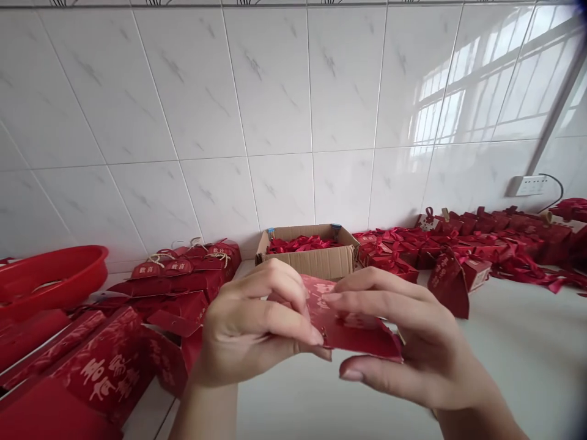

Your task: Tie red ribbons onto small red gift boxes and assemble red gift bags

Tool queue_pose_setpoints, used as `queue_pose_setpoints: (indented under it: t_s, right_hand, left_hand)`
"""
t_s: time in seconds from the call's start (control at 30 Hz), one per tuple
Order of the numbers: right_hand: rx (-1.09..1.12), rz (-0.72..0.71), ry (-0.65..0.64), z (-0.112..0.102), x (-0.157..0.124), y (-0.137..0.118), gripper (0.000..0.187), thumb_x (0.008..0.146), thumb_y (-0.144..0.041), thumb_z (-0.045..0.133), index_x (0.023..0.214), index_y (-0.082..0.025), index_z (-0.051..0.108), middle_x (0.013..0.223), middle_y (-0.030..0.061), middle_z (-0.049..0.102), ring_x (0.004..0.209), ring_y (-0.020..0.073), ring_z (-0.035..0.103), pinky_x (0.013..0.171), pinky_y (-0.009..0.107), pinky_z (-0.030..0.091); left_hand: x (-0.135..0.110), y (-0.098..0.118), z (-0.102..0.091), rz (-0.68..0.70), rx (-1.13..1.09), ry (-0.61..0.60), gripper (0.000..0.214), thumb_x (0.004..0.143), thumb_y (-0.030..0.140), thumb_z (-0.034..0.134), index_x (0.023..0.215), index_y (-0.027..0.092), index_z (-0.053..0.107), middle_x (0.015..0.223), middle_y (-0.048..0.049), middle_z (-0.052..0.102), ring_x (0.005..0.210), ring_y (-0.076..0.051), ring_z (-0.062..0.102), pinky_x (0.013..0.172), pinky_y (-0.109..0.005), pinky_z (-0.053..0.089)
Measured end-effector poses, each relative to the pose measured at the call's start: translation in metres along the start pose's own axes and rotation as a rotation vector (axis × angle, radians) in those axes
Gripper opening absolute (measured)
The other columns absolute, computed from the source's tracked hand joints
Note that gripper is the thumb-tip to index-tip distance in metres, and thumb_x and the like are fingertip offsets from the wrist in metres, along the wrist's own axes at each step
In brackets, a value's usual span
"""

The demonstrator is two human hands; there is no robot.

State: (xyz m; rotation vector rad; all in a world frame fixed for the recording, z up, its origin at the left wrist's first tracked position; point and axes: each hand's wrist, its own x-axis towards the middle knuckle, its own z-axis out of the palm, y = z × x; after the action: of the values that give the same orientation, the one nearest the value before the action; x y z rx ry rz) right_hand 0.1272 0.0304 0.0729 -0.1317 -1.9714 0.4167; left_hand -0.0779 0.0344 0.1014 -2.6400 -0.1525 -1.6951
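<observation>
Between my two hands, raised above the white tabletop, is a red printed gift box (353, 333) with pale lettering. My left hand (261, 318) pinches its left edge between thumb and fingers. Fingers of my right hand (403, 330) lie over the top and right side of the box, the thumb below its near edge. Part of the box is covered by my fingers, and its underside is hidden.
Behind my hands stands a cardboard box (316, 260) of red ribbons (302, 243). Red gift boxes (110, 366) crowd the left, near a red plastic basin (50, 281). More boxes and ribbons line the right; one box (452, 281) stands apart. A tiled wall (279, 122) rises behind.
</observation>
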Motion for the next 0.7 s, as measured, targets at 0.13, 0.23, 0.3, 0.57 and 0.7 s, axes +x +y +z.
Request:
queue_pose_setpoints:
  t_s: [0.13,0.23,0.3,0.57,0.7]
  right_hand:
    - [0.042,-0.012,-0.051,0.003,-0.003,0.002,0.041,0.079,-0.013,0.071,0.120,-0.018,0.063,0.102,0.0090,0.066,0.091,0.0187,0.064,0.076,0.029,0.056]
    - [0.025,0.000,-0.038,0.004,-0.002,0.001,0.037,0.079,-0.013,0.070,0.114,-0.019,0.064,0.097,0.0075,0.068,0.084,0.0172,0.063,0.070,0.028,0.055]
    - [0.015,0.000,-0.019,0.005,-0.002,0.002,0.034,0.079,-0.014,0.070,0.111,-0.020,0.063,0.093,0.0060,0.069,0.078,0.0164,0.062,0.066,0.028,0.054]
    - [0.054,0.049,-0.001,0.008,-0.006,0.006,0.028,0.078,-0.015,0.071,0.104,-0.020,0.063,0.090,0.0064,0.069,0.075,0.0170,0.063,0.064,0.030,0.053]
    - [0.157,0.152,0.127,0.015,-0.006,0.009,0.024,0.078,-0.014,0.073,0.098,-0.021,0.063,0.093,0.0049,0.070,0.087,0.0195,0.067,0.074,0.031,0.056]
  left_hand:
    - [0.000,-0.003,0.004,-0.020,-0.054,-0.037,0.013,0.073,0.023,0.078,0.067,0.016,0.069,0.062,-0.0010,0.058,0.064,-0.012,0.059,0.057,-0.025,0.053]
    - [-0.001,-0.005,0.006,-0.039,-0.082,-0.019,0.012,0.073,0.021,0.078,0.067,0.016,0.069,0.062,-0.0005,0.057,0.064,-0.012,0.058,0.057,-0.024,0.053]
    - [-0.001,-0.005,0.008,-0.035,-0.092,-0.014,0.012,0.073,0.020,0.078,0.067,0.016,0.069,0.061,-0.0007,0.057,0.064,-0.012,0.058,0.057,-0.024,0.053]
    - [-0.003,-0.006,0.009,-0.050,-0.127,0.009,0.014,0.068,0.018,0.081,0.067,0.014,0.068,0.061,-0.0007,0.058,0.062,-0.012,0.057,0.057,-0.026,0.052]
    - [-0.005,-0.009,0.015,-0.163,-0.244,0.121,0.022,0.062,0.013,0.085,0.067,0.015,0.064,0.064,0.0015,0.057,0.064,-0.011,0.058,0.058,-0.024,0.053]
